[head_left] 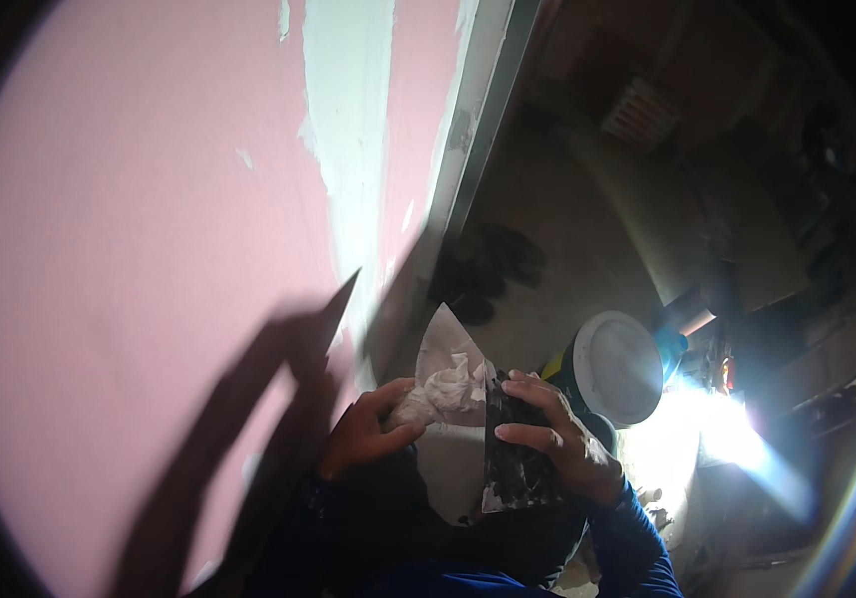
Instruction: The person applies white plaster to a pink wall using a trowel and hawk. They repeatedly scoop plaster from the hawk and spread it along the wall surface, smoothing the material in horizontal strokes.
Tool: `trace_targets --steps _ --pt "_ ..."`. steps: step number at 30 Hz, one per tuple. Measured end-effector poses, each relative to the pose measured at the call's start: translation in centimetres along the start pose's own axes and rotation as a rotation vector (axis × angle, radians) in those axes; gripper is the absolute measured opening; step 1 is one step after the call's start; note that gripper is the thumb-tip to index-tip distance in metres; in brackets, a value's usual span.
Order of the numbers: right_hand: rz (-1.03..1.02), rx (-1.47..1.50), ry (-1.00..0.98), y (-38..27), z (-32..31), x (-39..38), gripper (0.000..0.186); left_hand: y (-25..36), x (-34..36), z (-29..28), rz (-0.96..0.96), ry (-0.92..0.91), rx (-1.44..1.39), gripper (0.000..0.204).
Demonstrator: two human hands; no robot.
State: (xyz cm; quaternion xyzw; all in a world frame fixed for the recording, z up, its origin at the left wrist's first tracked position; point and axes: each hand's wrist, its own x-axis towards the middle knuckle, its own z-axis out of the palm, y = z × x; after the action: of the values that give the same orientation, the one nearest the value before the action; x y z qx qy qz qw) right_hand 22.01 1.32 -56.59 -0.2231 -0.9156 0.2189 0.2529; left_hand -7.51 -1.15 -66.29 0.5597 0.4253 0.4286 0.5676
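My left hand [368,431] is wrapped around the lower left of a pale pointed trowel [442,337], its grip mostly hidden. A lump of white compound [451,390] sits on that blade. My right hand [567,444] grips a wide dark-faced spreading blade [517,478] smeared with white, fingers bent over it. Its left edge meets the trowel beside the compound. Both tools are in front of my body, near the pink wall board [149,179], which carries a white plastered strip [348,120] and sharp shadows of my arms and tool.
A metal edge [478,120] runs up the wall's right side. A round bucket [617,364] with a pale top stands right of my hands, beside a glaring work light [707,424]. Dark shapes lie on the dim concrete floor [587,229], and a striped pale object [640,113] is farther back.
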Motion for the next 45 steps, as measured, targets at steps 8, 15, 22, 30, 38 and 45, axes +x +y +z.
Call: trace_targets --steps 8,15,22,30,38,45 --pt "0.161 -0.144 0.18 2.8 -3.2 -1.6 0.065 3.2 -1.0 0.7 0.019 0.078 0.158 0.059" --pt "0.242 -0.408 -0.022 -0.5 -8.4 -1.4 0.055 4.8 -1.6 1.4 -0.035 0.151 0.129 0.056" --pt "-0.021 -0.61 -0.312 -3.1 -5.3 0.9 0.053 5.2 -0.7 0.3 -0.214 0.073 0.205 0.058" --pt "0.008 -0.678 -0.366 -2.4 -5.2 1.8 0.051 4.6 -0.7 0.4 -0.062 0.136 0.34 0.059" --pt "-0.104 -0.677 -0.474 -0.2 -5.5 3.1 0.053 5.6 -0.2 -0.7 -0.057 0.064 0.52 0.056" --pt "0.455 0.484 0.523 6.3 -1.7 -0.4 0.042 0.0 -4.5 0.8 -0.071 0.232 0.232 0.056"
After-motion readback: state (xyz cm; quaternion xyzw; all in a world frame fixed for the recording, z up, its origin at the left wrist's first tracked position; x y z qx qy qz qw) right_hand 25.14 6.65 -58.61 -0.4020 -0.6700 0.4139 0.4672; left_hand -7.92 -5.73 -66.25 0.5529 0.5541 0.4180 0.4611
